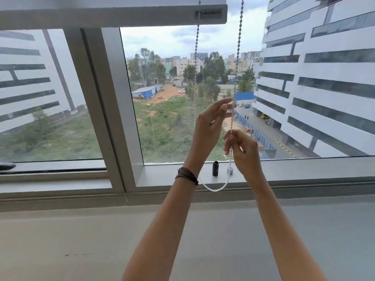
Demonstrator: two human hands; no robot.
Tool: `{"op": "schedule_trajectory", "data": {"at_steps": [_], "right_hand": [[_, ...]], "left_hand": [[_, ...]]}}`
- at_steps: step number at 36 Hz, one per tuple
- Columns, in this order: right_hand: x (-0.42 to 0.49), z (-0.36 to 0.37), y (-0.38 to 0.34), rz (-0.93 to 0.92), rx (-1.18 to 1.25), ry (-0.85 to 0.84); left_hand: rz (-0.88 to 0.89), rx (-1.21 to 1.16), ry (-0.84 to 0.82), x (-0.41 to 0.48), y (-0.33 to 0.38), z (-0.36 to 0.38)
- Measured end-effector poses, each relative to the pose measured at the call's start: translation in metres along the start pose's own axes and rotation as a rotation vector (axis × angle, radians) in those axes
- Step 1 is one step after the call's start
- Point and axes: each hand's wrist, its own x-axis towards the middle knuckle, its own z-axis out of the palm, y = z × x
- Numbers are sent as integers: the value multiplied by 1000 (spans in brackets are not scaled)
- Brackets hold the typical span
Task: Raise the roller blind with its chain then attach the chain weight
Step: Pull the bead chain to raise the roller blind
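The roller blind's bottom bar (113, 16) hangs near the top of the window, leaving most of the glass uncovered. Its white bead chain (239, 37) drops in two strands and loops just above the sill. My right hand (243, 151) is pinched shut on the right strand. My left hand (211, 122) is higher, its fingertips touching the same strand with the fingers spread. A black cylindrical chain weight (215, 168) stands upright on the sill, and a small silver piece (230, 170) sits next to it.
A thick window mullion (105, 106) stands left of the chain. The grey sill (304, 173) runs across below the glass, with a broad grey ledge (81, 240) nearer me. A dark object (7, 165) lies at the far left sill.
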Motion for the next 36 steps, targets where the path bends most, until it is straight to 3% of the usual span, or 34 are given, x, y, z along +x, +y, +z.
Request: {"op": "schedule_trajectory", "data": {"at_steps": [4,19,36], "right_hand": [[0,-1,-1,-2,2,7],[-5,4,-8,3,13,-29],[-15,22,8,8,-22,-28]], "left_hand": [[34,-97,42,23,23,9],[156,96,80,40,35,5],[84,78,83,32,8,-10]]}}
